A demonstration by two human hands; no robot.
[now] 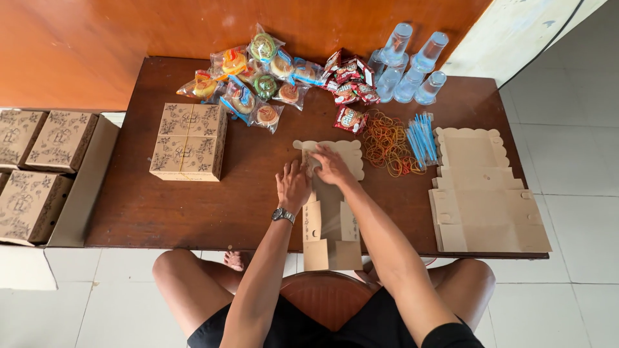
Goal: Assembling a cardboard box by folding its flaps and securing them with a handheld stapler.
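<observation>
The person sits at the near edge of the bench (193,219), knees under it, both arms reaching fwd over a flat, unfolded kraft box blank (330,225) that overhangs the near edge toward the lap. Left hand (293,185), w/ a wristwatch (283,214), lies palm-down on the blank, fingers spread and flat, pressing not gripping. Right hand (331,166) sits just beside it, fingers curled down on the panel below the scalloped flap (342,151); it seems to pinch or crease the card, but whether anything is actually nipped between the fingers can't be told. Judged from this, the step in hand is the first fold of the blank, nr the scalloped end; the next move likely needs one hand kept down as anchor while the other lifts a panel along its score line. Room: bare wood left of the hands up to the finished printed box (189,142), so a fair open patch at centre-left; to the right it's tighter, w/ a stack of more flat blanks (487,206) at the near-right corner, reaching the bench edge. Just beyond the right hand lie rubber bands (385,143) and blue straws (420,138), close enough to get swept. Far edge by the wall: wrapped snack packs (258,77), small red packets (348,84), sealed water cups (409,64). Off the left edge, more finished boxes (32,167) sit in a carton.
</observation>
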